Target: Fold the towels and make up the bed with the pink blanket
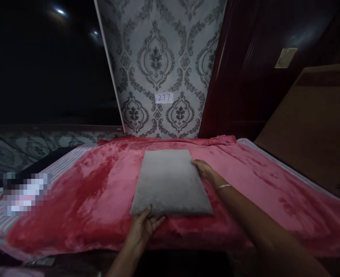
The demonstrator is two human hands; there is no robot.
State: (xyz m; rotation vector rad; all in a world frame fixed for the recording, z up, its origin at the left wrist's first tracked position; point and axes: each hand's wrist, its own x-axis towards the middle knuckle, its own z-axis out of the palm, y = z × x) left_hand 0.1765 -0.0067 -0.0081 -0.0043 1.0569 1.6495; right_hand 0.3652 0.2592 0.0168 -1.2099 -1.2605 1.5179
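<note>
A flat grey rectangular cushion with a soft-looking surface lies over a pink and red plush blanket. My left hand grips its near left edge, thumb on top and fingers stretching along the underside. At the far part of the cushion's right edge, my right hand pinches the side; some of its fingers are hidden. A thin light bracelet circles the right wrist.
A striped sheet shows under the blanket's left side. Behind stands a patterned wall with a paper label reading 277. A large dark screen is at left; a brown cardboard panel leans at right.
</note>
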